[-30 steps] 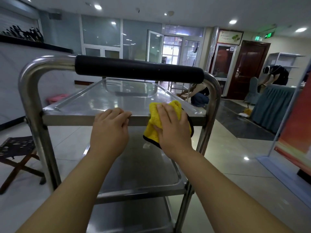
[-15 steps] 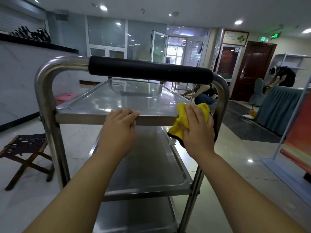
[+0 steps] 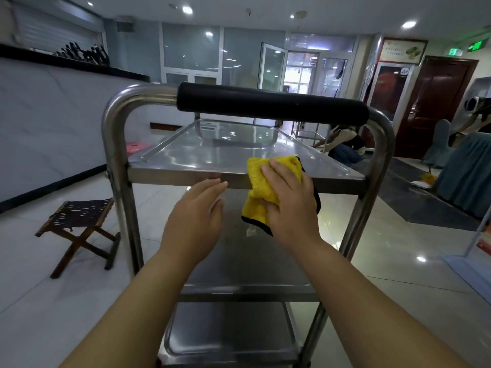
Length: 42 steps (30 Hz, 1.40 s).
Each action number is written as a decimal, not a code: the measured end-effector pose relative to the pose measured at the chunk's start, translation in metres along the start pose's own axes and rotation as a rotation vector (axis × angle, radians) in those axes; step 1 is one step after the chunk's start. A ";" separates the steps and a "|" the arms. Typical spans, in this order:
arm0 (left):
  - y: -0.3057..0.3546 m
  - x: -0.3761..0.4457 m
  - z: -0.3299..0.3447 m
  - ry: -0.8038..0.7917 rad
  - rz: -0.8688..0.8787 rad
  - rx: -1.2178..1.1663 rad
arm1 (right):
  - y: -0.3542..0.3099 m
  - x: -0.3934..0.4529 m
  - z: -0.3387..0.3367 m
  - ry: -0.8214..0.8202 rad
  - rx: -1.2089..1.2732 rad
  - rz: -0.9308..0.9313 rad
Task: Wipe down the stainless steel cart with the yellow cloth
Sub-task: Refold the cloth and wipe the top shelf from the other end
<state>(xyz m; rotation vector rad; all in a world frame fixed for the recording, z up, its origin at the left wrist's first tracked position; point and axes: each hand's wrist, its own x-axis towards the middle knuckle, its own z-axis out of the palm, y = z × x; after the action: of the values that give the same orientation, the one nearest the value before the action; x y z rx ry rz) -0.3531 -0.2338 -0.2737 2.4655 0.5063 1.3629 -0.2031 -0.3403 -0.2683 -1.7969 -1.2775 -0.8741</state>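
Observation:
The stainless steel cart (image 3: 186,179) stands right in front of me, with three shelves and a black padded handle (image 3: 271,104) across the top. A yellow cloth (image 3: 261,179) with a dark border is draped over the near rim of the top shelf, a little right of centre. My right hand (image 3: 289,203) lies on it and presses it against the rim, the thumb tucked under the hanging part. My left hand (image 3: 196,216) hovers just below the rim, left of the cloth, fingers straight and holding nothing.
A folding stool (image 3: 79,227) stands on the tiled floor to the left of the cart. A pink object (image 3: 135,147) lies by the white wall. Draped tables (image 3: 467,171) and a seated person (image 3: 345,147) are to the right, beyond the cart.
My right hand slid the cloth along the near rim to the right and then back toward the centre. My left hand let go of the rim and dropped just below it.

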 end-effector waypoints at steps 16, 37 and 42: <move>-0.071 -0.096 -0.042 -0.082 -0.452 -0.066 | -0.044 -0.086 0.078 -0.282 0.282 -0.008; -0.025 -0.013 -0.166 -0.407 -0.897 -0.159 | -0.144 0.006 0.013 -0.825 0.639 0.115; 0.010 0.034 -0.208 -0.395 -1.001 -0.254 | -0.164 0.066 -0.033 -0.909 0.712 0.256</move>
<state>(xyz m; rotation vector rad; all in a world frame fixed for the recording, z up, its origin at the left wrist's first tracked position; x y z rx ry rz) -0.5118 -0.2127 -0.1363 1.7439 1.1520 0.4786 -0.3459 -0.3030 -0.1651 -1.6989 -1.5492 0.5894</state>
